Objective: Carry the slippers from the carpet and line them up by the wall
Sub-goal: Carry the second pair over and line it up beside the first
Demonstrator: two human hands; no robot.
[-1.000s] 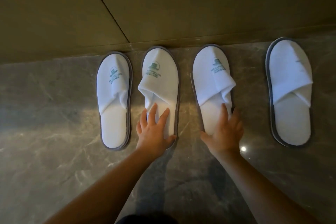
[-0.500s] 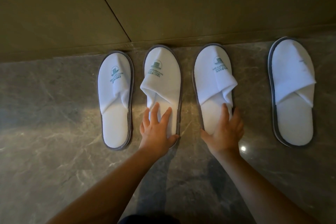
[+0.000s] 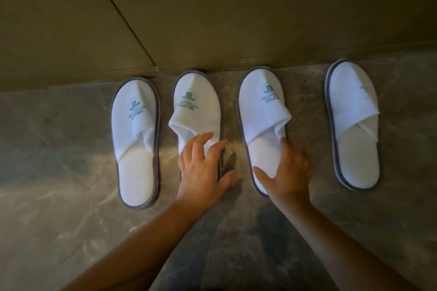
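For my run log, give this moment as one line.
slippers: four, toes at wall | left hand: flat on second slipper | right hand: flat on third slipper | stage: aligning

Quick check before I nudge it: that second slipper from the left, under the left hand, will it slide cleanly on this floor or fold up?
The second slipper from the left is thin white cloth with a sagging upper, so it probably bends easily and weighs little. The stone floor looks polished, so it likely slides readily under the left hand. Pushing at the heel may buckle it; flat pressure seems safer.
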